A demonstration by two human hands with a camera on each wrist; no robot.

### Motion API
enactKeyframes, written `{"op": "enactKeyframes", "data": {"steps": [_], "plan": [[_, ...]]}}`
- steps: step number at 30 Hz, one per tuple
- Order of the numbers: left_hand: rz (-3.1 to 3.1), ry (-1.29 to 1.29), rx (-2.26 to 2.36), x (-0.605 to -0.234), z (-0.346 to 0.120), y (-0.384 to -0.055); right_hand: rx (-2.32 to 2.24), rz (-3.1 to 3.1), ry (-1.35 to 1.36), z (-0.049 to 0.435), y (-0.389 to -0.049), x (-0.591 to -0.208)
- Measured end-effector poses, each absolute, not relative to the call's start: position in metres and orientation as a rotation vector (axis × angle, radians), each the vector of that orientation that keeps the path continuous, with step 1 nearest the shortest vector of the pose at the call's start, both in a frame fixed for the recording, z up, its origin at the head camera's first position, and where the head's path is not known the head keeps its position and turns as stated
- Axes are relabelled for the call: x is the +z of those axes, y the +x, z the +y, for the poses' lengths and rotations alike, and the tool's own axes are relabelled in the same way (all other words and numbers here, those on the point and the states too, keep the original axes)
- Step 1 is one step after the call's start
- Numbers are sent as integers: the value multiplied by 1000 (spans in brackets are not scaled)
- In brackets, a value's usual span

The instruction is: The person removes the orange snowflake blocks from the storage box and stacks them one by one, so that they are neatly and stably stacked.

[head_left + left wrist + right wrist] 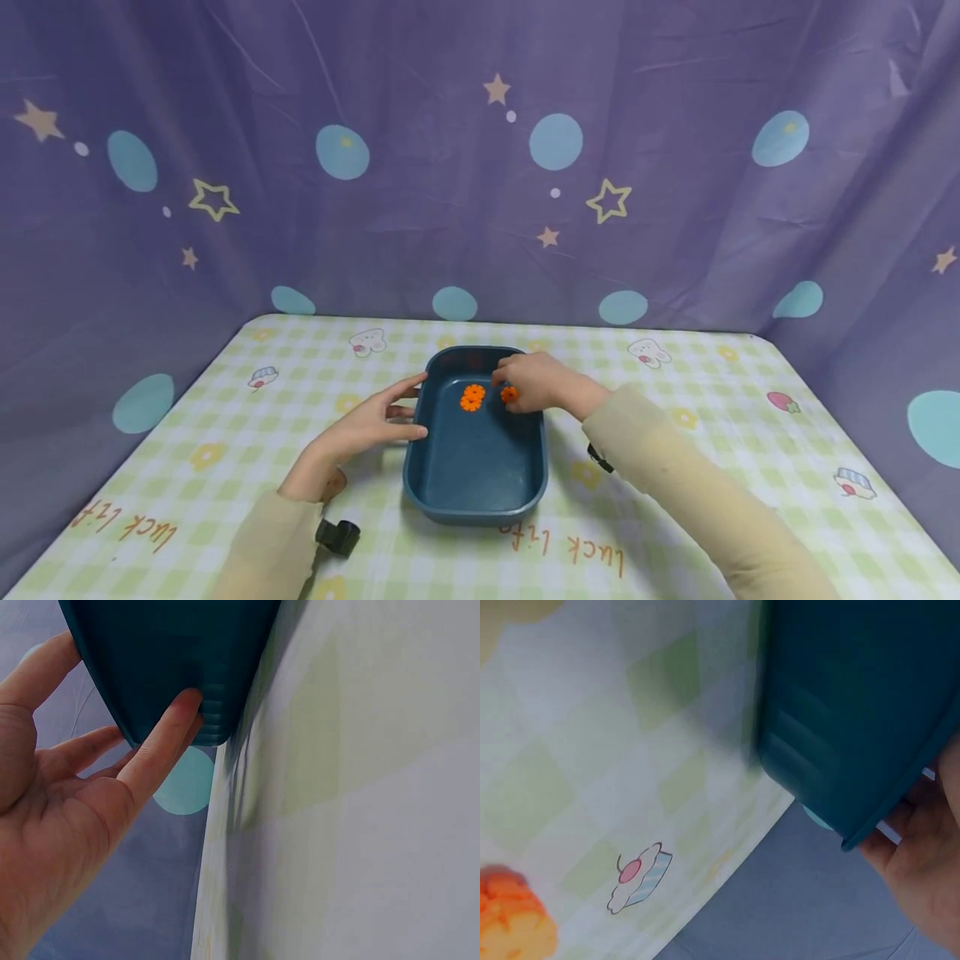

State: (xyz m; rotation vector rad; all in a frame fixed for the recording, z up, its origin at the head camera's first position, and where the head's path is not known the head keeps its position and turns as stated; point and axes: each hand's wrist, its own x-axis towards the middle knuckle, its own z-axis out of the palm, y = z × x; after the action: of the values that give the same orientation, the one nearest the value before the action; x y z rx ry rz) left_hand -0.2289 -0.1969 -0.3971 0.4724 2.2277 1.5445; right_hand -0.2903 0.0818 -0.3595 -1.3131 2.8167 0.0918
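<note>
A dark blue rectangular tray (480,467) stands on the table in the head view. My left hand (367,427) rests at its left side, fingers spread and fairly straight; in the left wrist view a fingertip (189,697) presses the outer wall. My right hand (536,383) reaches over the right rim into the far part of the tray. Its curled fingers and thumb pinch an orange flower-shaped slice (509,394). Two similar slices, one (474,391) overlapping the other (471,404), lie on the tray floor to the left of that hand.
More orange flower-shaped pieces (514,919) show at the lower left of the right wrist view, outside the tray. A green-checked cloth (697,467) with printed cupcakes and flowers covers the table. Behind it hangs a purple curtain (420,225) with stars and dots.
</note>
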Motion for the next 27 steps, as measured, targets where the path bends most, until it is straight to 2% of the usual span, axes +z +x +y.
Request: {"op": "enactKeyframes", "data": {"steps": [7,27], "plan": [[2251,487,1528,-396,-195,-226,206,2798,-1175,73,-289,-364],[2255,477,1531,-397,-197,-227,374,2814,-1091,61,-288,-371]]}}
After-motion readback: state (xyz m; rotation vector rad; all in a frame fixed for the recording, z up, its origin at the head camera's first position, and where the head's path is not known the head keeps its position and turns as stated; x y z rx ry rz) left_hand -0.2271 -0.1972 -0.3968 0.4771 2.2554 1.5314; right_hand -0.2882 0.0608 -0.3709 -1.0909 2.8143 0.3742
